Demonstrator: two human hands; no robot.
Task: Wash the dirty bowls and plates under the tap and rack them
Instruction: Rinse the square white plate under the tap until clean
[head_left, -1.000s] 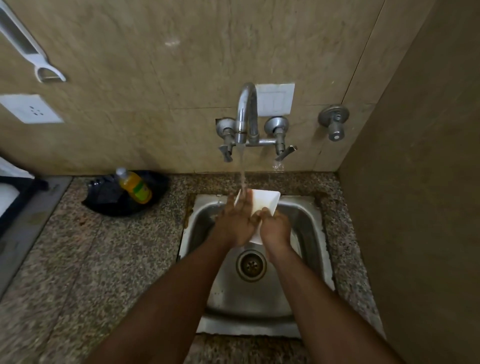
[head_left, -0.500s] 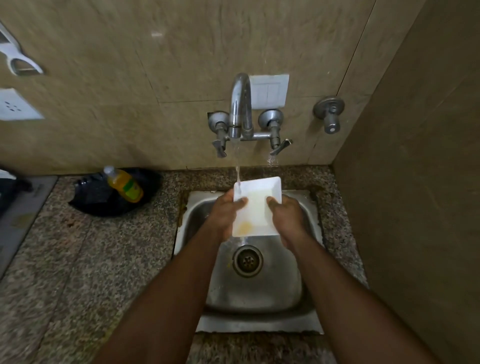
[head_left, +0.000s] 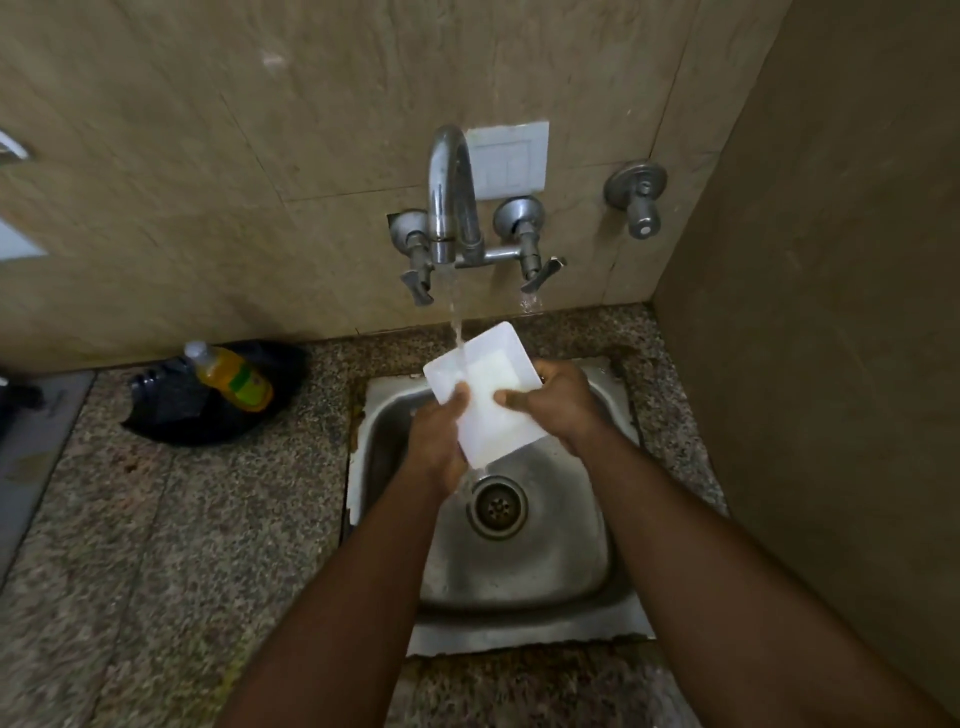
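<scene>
The left hand (head_left: 439, 441) curls its fingers over the near left edge of one white rectangular plate (head_left: 485, 392), and the right hand (head_left: 558, 402) grips the right edge with its thumb laid across the face; both are closed on it. The plate is tilted above the steel sink (head_left: 566, 545), far end raised, and water from the tap (head_left: 451, 192) strikes its upper left part and runs off the low corner toward the drain (head_left: 497, 506). Two lever handles flank the spout, and a third valve (head_left: 638, 195) sits on the wall to the right, with a white switch plate (head_left: 511, 161) behind the spout. On the granite counter (head_left: 156, 519) to the left, well apart from the sink, one yellow bottle (head_left: 231, 376) lies on a black bag (head_left: 208, 400). A side wall closes in just right of the sink.
</scene>
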